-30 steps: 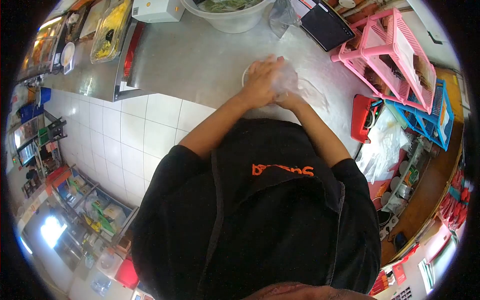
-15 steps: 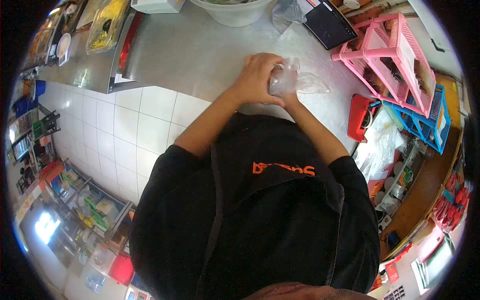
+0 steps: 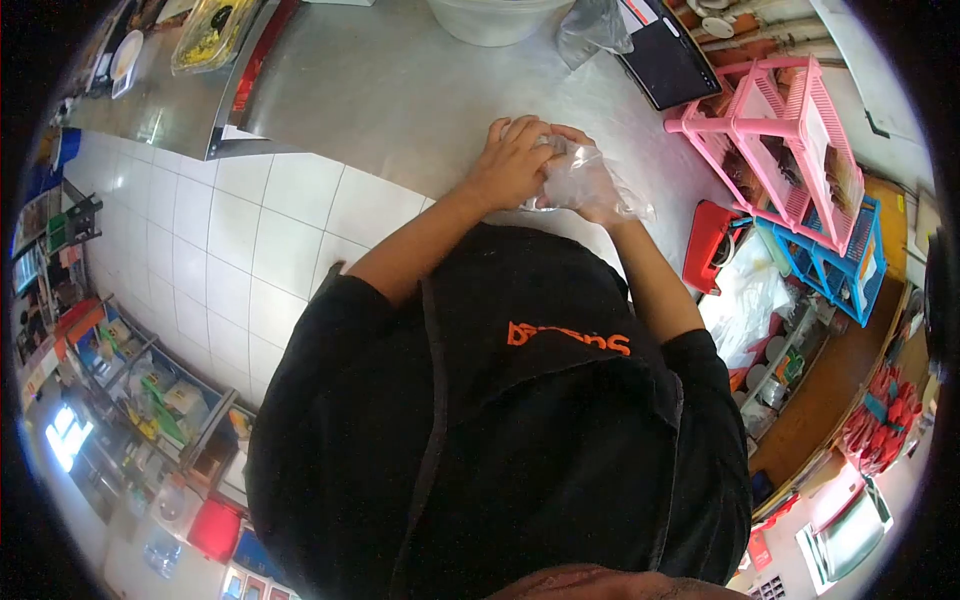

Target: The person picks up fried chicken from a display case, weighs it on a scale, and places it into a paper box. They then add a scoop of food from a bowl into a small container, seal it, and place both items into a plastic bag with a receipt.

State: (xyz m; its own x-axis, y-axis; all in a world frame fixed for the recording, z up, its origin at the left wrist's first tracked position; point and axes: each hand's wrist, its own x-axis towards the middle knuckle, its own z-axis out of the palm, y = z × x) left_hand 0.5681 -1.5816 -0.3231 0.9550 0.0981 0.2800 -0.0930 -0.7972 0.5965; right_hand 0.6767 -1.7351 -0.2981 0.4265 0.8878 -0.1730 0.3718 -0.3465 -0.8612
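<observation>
A clear plastic bag (image 3: 578, 180) is between my two hands, over the near edge of the metal table. My left hand (image 3: 512, 165) is closed on the bag's left side, its fingers bent over the top. Partly covered by the see-through film, my right hand (image 3: 598, 192) grips the bag from the right, and its fingers reach over the far side. A loose end of the film hangs out to the right. Whether anything is inside the bag I cannot make out.
A metal table (image 3: 400, 90) carries a white bowl (image 3: 490, 25), a grey plastic bag (image 3: 592, 35) and a black tablet (image 3: 668, 65). To the right stand a pink rack (image 3: 765, 130), a red case (image 3: 708, 245) and a blue basket (image 3: 835, 265). A food tray (image 3: 212, 35) sits at far left.
Both hands have shifted on the plastic bag; the right one now shows more, with fingers over the far side. The bag is spread lower and wider. The whole view has shifted slightly.
</observation>
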